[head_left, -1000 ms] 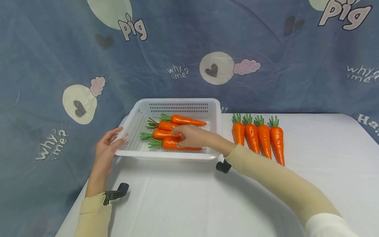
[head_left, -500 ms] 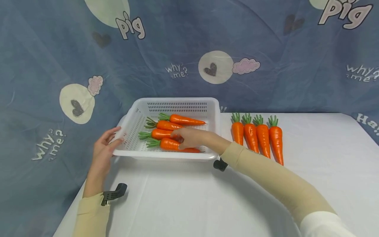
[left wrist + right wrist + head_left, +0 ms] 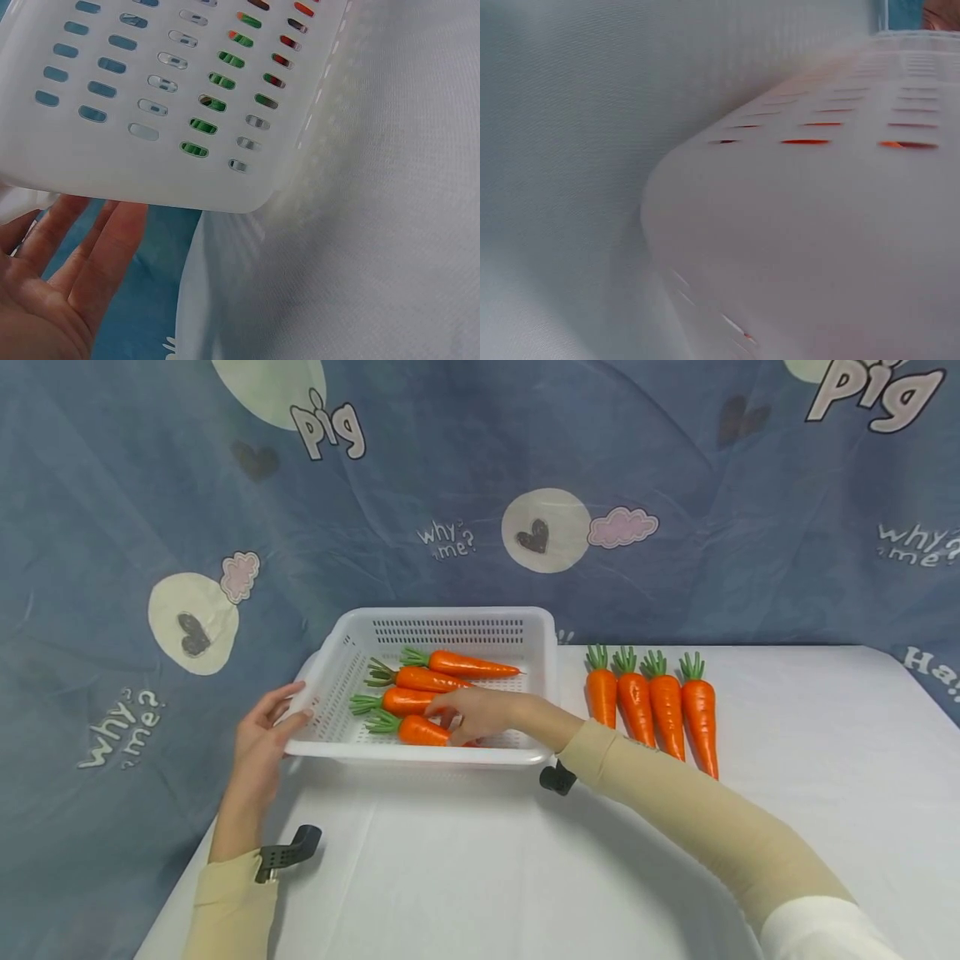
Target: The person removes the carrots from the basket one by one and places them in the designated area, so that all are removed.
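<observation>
The right hand curls round the front carrot inside the white basket on the table; the open left hand steadies the basket's rim. The carrot looks light, stiff and smooth, best gripped mid-body.

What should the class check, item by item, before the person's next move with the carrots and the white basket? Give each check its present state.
1. Left hand steadies the white basket at its left rim: ok.
2. Right hand sits on the nearest carrot in the basket: ok; whether its fingers grip that carrot: cannot tell.
3. Four carrots lie in the basket side by side, green tops pointing left: ok.
4. Four more carrots wait in a row on the table, right of the basket, tops pointing away: ok.
5. Basket flat on the table: cannot tell; the left wrist view shows its corner past the table edge.
</observation>
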### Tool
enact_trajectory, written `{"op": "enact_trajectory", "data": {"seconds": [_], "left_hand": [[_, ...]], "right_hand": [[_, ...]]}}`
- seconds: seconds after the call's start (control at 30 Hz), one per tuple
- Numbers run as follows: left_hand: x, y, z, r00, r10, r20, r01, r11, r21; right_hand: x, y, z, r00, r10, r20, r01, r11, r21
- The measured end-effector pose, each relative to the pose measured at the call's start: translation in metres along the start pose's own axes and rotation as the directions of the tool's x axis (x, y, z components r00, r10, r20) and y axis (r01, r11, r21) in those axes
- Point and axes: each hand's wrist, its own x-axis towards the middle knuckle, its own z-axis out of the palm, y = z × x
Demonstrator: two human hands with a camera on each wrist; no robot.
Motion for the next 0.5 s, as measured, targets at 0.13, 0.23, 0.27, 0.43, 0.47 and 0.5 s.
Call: {"op": "enact_trajectory", "data": {"seconds": [0.13,0.23,0.27,0.43,0.47,0.5], "left_hand": [[0.0000,0.0011,0.0002,1.000,0.005,-0.003,-0.005,1.000,-0.004],[-0.0001,0.0011,0.0002,1.000,0.006,-0.005,-0.006,1.000,0.002],[-0.0001,0.0009,0.0002,1.000,0.005,-0.005,-0.005,1.000,0.003],[0.0002,-0.0001,0.0003,1.000,0.002,-0.005,-0.002,1.000,0.004],[0.0003,-0.0002,0.0003,1.000,0.003,-0.004,-0.003,1.000,0.002],[0.0002,-0.0001,0.0003,1.000,0.003,-0.004,-0.003,1.000,-0.001]], "right_hand": [[0.0008,-0.0004,0.0000,0.999,-0.031,0.022,0.032,0.997,-0.064],[0.0004,-0.0003,0.0006,0.999,-0.033,0.026,0.035,0.996,-0.080],[0.0003,-0.0002,0.0008,0.999,-0.033,0.028,0.035,0.996,-0.079],[-0.0006,0.0002,0.0013,0.998,-0.049,0.033,0.052,0.995,-0.082],[-0.0007,0.0004,0.0014,0.998,-0.057,0.032,0.060,0.995,-0.084],[-0.0005,0.0006,0.0016,0.997,-0.067,0.031,0.069,0.995,-0.078]]}}
